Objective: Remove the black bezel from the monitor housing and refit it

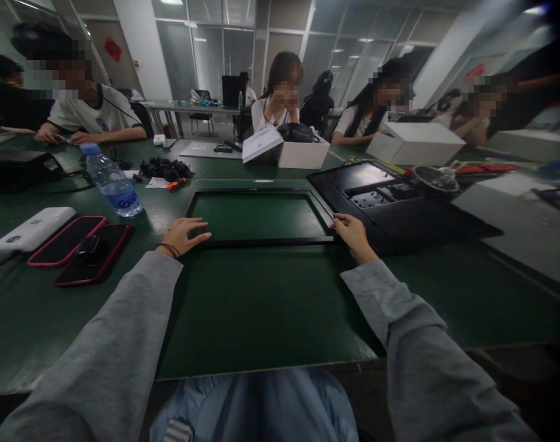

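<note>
A thin black rectangular frame (261, 241) lies flat on the green table (261, 307) in front of me. My left hand (182, 236) rests on its near left corner, fingers curled loosely over the edge. My right hand (351, 233) grips the near right corner, fingers pinched on the bar. Both arms wear grey sleeves. A black hair band circles my left wrist.
A black monitor back panel (390, 199) lies right of the frame. At left are a water bottle (112, 182), two red-cased phones (84, 248) and a white power bank (34, 228). White boxes (303, 152) and black parts (164, 167) sit farther back. Several people sit around the table.
</note>
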Available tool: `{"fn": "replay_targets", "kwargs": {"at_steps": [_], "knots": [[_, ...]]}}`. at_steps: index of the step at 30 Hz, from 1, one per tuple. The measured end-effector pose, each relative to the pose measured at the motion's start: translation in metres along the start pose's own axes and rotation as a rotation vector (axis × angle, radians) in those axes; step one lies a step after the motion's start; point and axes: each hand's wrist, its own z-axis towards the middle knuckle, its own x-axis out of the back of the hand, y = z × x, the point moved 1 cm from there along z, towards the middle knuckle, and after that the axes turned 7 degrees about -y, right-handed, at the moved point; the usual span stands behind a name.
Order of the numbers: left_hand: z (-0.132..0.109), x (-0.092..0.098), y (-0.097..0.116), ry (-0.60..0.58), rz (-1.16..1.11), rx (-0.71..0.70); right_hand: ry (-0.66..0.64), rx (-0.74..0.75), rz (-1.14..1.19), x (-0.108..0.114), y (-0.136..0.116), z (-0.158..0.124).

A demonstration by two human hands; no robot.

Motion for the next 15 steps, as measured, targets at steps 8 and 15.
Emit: {"fn": "replay_targets", "kwargs": {"at_steps": [8, 15], "knots": [[-0.01, 0.003, 0.017, -0.107, 0.033, -0.006, -0.009, 0.077, 0.047, -0.005, 0.01, 0.008], [-0.011, 0.004, 0.02, -0.109, 0.061, -0.001, -0.092, 0.208, -0.246, -0.007, 0.008, 0.007]]}}
